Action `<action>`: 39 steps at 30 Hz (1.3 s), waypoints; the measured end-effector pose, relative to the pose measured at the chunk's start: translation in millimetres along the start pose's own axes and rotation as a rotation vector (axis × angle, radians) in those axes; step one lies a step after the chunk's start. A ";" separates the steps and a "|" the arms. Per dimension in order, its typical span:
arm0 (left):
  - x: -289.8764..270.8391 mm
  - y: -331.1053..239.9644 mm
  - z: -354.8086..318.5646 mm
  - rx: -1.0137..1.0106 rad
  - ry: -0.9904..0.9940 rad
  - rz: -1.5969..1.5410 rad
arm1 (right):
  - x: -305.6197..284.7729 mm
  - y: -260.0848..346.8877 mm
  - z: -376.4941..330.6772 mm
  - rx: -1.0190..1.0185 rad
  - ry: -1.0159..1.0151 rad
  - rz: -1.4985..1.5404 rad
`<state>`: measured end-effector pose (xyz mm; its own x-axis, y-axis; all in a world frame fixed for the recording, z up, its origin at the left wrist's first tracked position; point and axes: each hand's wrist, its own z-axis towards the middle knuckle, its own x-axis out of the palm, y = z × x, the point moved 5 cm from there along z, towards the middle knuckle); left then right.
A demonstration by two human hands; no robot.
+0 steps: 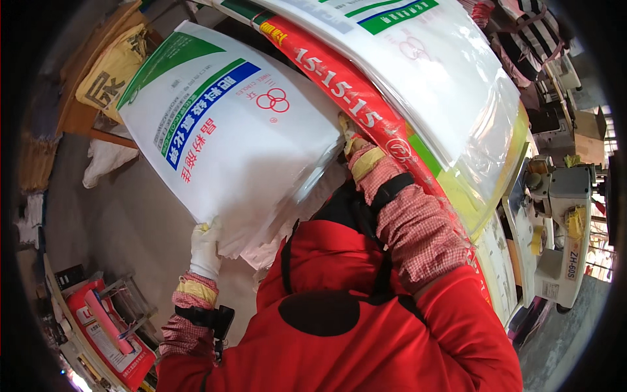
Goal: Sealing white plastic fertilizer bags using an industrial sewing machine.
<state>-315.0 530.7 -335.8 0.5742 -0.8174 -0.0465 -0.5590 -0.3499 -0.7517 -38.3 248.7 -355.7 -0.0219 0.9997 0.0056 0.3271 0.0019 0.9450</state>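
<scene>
A stack of white woven sacks (261, 150) with green, blue and red print hangs in front of me, tilted, with several loose layers along its near edge. My left hand (206, 251), in a white glove, is closed on the stack's lower left corner. At the right corner my right hand (353, 138), in a yellowish glove, grips the edge; its fingers are partly hidden by the sacks. Both forearms wear red-checked sleeves with black straps. Just right of this stack, another pile of white sacks (444, 78) lies on the table.
A red printed sheet (339, 91) covers the table edge. At the far right stands a grey-white sewing machine (565, 228). A yellow sack (112, 72) is at the upper left. On the lower left lies a red and white package (111, 333) beside a metal frame (134, 307).
</scene>
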 end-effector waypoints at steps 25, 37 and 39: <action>-6.8 10.0 10.0 0.072 -0.072 0.164 | -1.0 -42.8 -46.9 0.255 0.338 0.748; -7.9 7.3 3.1 0.104 -0.078 0.149 | 50.5 47.4 -142.3 -0.798 0.555 -1.018; -10.3 8.3 2.1 0.123 -0.064 0.146 | 68.3 35.8 -123.4 -0.587 0.615 -1.140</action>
<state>-324.3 537.2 -343.0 0.5312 -0.8235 -0.1993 -0.5642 -0.1683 -0.8083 -144.7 314.3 -281.2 -0.4531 0.2881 -0.8436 -0.5780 0.6256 0.5240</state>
